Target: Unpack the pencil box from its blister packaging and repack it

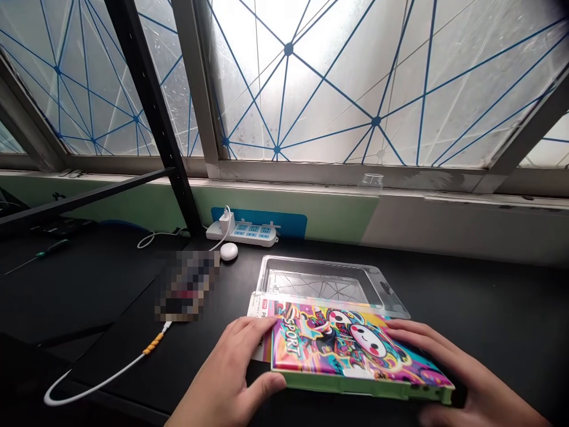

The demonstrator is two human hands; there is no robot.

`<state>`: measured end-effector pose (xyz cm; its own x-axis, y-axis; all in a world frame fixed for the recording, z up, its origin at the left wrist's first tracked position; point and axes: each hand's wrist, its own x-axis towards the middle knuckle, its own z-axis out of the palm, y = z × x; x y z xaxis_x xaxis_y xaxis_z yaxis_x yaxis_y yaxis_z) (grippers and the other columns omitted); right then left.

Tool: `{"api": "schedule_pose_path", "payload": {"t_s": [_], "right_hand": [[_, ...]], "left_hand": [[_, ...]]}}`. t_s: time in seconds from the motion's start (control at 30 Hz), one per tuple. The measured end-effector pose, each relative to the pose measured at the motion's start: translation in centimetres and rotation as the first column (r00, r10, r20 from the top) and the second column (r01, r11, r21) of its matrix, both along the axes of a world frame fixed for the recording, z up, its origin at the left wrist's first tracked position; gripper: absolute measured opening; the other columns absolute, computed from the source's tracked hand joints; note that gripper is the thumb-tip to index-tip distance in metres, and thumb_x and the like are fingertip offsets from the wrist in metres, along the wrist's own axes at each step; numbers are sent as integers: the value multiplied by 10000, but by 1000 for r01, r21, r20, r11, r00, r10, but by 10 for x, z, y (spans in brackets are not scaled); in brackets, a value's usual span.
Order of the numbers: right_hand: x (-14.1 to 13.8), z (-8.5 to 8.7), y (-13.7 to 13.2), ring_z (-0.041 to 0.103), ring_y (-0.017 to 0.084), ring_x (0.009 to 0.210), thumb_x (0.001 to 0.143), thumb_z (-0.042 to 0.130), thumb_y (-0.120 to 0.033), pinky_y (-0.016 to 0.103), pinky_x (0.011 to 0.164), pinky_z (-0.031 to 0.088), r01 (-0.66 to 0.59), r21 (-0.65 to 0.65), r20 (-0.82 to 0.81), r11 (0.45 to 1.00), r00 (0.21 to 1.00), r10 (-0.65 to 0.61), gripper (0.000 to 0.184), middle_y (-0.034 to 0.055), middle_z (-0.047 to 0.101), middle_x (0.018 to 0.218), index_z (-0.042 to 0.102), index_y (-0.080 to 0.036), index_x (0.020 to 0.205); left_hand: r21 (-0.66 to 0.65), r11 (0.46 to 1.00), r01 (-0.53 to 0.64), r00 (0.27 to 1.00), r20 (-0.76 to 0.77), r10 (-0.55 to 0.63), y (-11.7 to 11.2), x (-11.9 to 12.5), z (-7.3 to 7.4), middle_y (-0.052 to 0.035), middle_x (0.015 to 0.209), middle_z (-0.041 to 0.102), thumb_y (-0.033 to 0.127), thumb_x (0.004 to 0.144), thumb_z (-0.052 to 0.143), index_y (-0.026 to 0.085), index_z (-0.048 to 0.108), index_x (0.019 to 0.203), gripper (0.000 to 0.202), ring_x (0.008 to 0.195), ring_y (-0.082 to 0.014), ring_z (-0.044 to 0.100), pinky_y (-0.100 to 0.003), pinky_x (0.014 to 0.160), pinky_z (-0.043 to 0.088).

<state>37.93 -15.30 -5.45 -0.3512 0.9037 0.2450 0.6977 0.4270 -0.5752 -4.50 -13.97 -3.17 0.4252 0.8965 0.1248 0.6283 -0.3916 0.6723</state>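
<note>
A flat pencil-box-like case (355, 350) with a bright cartoon-printed lid, the word SPORT and green sides is between my two hands at the front. My left hand (235, 367) grips its left end, with fingers along the top left edge and thumb at the front corner. Around the right end curls my right hand (466, 370); its fingers lie on the far right edge, its thumb is low and blurred near the front corner. Behind the case lie a printed backing card (258, 303), mostly covered, and a clear plastic blister tray (317, 276).
A white power strip (242, 231) with a plugged charger stands against the wall, near a round white object (229, 252). A pixelated item (186, 287) on the left has a white cable (102, 379). A screwdriver (42, 254) lies far left, beyond a black metal frame (153, 89).
</note>
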Motion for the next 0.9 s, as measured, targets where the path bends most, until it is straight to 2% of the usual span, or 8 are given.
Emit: {"api": "schedule_pose_path", "payload": {"t_s": [0.07,0.17,0.27,0.4,0.7,0.83,0.9], "right_hand": [[-6,4,1,636,370,1229,766,813,-418,442,968,587,21,40,10,999,1000,-21,624,102,627,1402,638,-357,1362],[-13,9,0,703,350,1115,777,792,-438,419,889,626,59,104,-17,993,998,-57,478,98,723,1244,721,-333,1238],[-14,11,-1,737,338,1028,814,735,-489,394,812,648,110,55,-76,992,991,-106,417,97,757,1160,736,-297,1184],[-17,14,-2,738,328,1041,891,634,-501,377,802,649,123,-154,-109,980,984,-140,479,102,734,1242,640,-266,1309],[-21,11,1,734,310,1052,924,568,-536,375,821,635,184,-180,-55,966,979,-197,584,111,720,1264,447,-265,1426],[-27,11,2,727,304,1065,941,497,-597,380,865,615,222,-262,-86,939,964,-252,646,124,709,1283,373,-237,1464],[-30,13,2,715,302,1092,947,464,-623,374,895,599,230,-319,-87,920,959,-270,666,125,700,1303,366,-226,1473]], "left_hand": [[20,1000,3,1000,13,-3,1,-1,-3,-89,1469,557,561,919,623,314,468,1503,653,1343,-313,533,-422,1106,474],[40,999,13,999,40,-15,2,-1,-3,-79,1455,574,582,941,580,318,478,1494,621,1337,-312,536,-421,1095,483],[42,999,19,1000,20,-20,1,1,0,-55,1430,598,498,970,573,328,551,1418,479,1333,-295,537,-411,1096,483],[52,998,26,999,-31,-24,0,4,5,-36,1419,608,364,1000,543,308,657,1229,262,1361,-276,502,-422,1130,450],[30,999,23,998,-56,-21,1,5,6,-35,1420,601,382,1012,523,285,656,1121,198,1374,-269,482,-409,1129,446],[25,999,23,998,-52,-22,0,6,6,-51,1411,602,406,1028,497,261,659,1086,225,1360,-266,489,-393,1114,459],[31,999,26,999,-42,-25,0,7,6,-56,1402,606,410,1036,485,266,653,1143,246,1341,-260,509,-382,1099,473]]}}
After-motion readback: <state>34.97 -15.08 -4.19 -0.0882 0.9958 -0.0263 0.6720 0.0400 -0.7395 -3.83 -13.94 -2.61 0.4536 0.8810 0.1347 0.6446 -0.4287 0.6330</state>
